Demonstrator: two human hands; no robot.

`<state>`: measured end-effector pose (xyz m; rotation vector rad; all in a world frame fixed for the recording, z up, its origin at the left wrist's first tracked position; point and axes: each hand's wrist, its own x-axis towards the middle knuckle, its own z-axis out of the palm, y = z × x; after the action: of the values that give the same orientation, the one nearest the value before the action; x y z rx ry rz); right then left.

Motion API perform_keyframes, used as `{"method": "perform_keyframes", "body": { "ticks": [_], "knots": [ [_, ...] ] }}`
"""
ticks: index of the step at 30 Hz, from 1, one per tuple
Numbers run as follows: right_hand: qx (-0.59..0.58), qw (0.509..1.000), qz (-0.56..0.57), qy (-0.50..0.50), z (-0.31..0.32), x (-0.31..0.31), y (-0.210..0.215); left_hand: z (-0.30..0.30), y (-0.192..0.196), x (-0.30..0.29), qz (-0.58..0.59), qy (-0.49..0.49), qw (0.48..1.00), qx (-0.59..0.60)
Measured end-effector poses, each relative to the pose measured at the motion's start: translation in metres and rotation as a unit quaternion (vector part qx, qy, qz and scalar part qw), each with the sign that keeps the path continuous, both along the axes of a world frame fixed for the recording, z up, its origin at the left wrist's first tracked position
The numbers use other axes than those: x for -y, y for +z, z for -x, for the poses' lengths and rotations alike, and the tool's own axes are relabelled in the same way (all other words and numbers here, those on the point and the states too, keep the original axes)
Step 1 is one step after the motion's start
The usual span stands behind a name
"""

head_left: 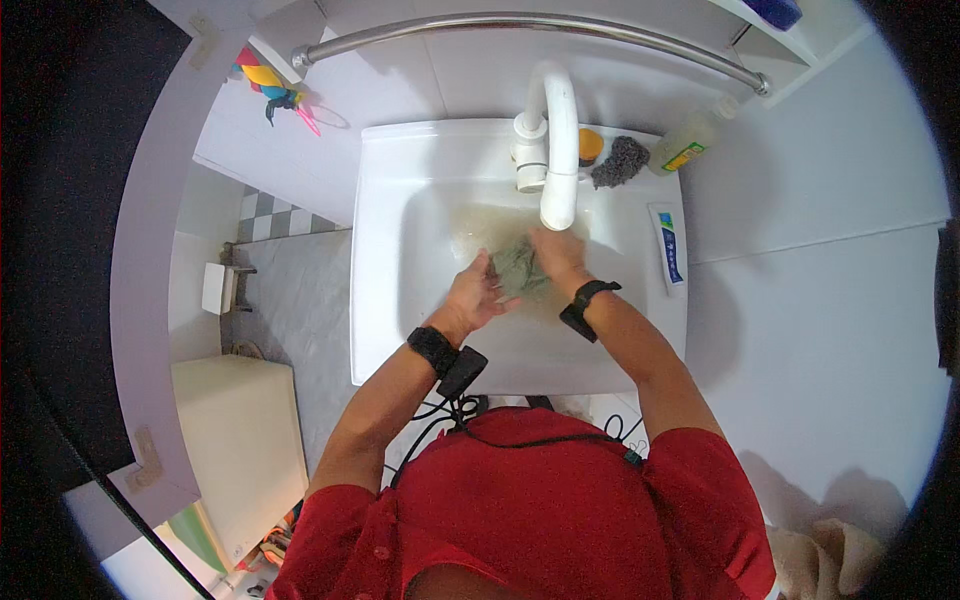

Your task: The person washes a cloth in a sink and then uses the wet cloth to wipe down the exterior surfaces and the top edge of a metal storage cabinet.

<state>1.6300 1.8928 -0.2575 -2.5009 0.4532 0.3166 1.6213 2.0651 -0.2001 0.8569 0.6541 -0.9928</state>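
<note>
A wet grey-green cloth (516,268) lies bunched in cloudy water in the basin of a white sink (375,300). At its right side my right hand (558,254) is closed on the cloth, just under the spout of the white faucet (562,150). My left hand (476,297) is at the cloth's left edge, palm turned toward it, thumb and fingers apart. Some of its fingertips are blurred at the water. Each wrist wears a black strap with a small dark block.
On the sink's back ledge are a dark scrubbing pad (621,161), a round orange item (590,146) and a clear bottle (692,140). A white and blue tube (667,248) lies on the right rim. Above runs a metal rail (530,20). Black cables (530,442) hang before my red shirt.
</note>
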Motion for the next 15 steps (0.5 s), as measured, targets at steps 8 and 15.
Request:
{"method": "perform_keyframes", "body": {
  "ticks": [8, 15],
  "knots": [
    [-0.029, 0.992, -0.116, 0.045, 0.001, -0.003, -0.017, -0.002, -0.034, -0.022, -0.056, 0.015, 0.997, -0.043],
    [0.086, 0.912, -0.372, 0.150, 0.031, -0.098, 0.073, -0.021, -0.034, -0.042, 0.142, 0.055, 0.988, 0.015]
  ]
}}
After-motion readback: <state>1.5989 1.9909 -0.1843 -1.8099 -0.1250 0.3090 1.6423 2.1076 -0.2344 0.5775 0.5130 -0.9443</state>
